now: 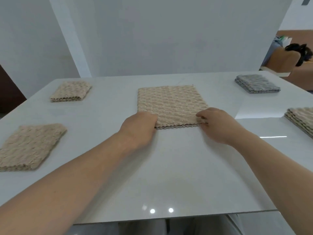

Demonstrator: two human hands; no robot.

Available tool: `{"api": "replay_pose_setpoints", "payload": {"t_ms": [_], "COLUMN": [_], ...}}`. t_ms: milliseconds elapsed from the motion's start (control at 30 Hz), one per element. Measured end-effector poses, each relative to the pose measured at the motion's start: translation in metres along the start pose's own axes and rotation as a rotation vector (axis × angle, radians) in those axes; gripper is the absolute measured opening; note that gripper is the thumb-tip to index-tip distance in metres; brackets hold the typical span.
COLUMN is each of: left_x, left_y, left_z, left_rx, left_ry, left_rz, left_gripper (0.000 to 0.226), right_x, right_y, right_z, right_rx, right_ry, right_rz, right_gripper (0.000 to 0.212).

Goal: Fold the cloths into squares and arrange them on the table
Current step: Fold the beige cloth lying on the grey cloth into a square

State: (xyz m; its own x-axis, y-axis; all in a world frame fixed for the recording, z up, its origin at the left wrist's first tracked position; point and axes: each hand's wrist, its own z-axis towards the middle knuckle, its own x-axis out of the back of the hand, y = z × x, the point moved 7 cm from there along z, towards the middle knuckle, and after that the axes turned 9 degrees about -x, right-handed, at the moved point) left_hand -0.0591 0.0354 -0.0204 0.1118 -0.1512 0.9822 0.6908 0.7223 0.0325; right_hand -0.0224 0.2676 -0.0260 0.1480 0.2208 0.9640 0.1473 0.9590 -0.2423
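A white worktop [169, 167] was seen from above, with a person's two bare forearms reaching forward across it.

At the far left, the near-left cloth [32, 146], beige and folded flat, lay close to the worktop's left edge. Behind it sat the far-left cloth [71, 91], also beige, folded smaller. In the centre lay the middle cloth [171, 102], beige, doubled over into an upright rectangle with two layers showing along its near edge. The left hand [140, 126] had its grip closed over the near left corner, fingers curled onto the fabric. The right hand [218, 124] pinched the near right corner between thumb and fingertips. Further right, the grey cloth [256, 83] sat folded near the far corner, and the right-edge cloth [301, 119], beige and layered, was partly cut off by the frame.

The cloth in hand looked half folded, so one more fold seemed needed to make a square. To do it well, both corners would likely be lifted together, carried to meet the far corners, and the layers kept aligned before pressing flat.

For room, bare worktop lay between the middle cloth and the person, and on both sides of it. The four finished cloths were well apart from it. The near edge of the worktop was close to the person's body.
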Motion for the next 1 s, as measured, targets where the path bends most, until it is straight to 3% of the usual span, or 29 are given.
{"api": "replay_pose_setpoints", "payload": {"t_ms": [233,567,1000], "left_x": [-0.012,-0.002,0.025], "left_y": [-0.009,-0.009,0.036], "left_z": [0.005,0.003,-0.074], "left_rx": [0.004,-0.038,-0.232], "left_ry": [0.086,0.106,0.161], "left_rz": [0.063,0.113,-0.022], "left_gripper": [0.017,0.016,0.009], "right_x": [-0.004,-0.004,0.024], "right_y": [0.02,0.014,0.009], "right_z": [0.01,0.015,-0.082], "right_rx": [0.039,0.133,0.336], "right_ry": [0.062,0.155,0.103], "right_rz": [0.007,-0.236,-0.233], "right_gripper": [0.021,0.013,0.008]}}
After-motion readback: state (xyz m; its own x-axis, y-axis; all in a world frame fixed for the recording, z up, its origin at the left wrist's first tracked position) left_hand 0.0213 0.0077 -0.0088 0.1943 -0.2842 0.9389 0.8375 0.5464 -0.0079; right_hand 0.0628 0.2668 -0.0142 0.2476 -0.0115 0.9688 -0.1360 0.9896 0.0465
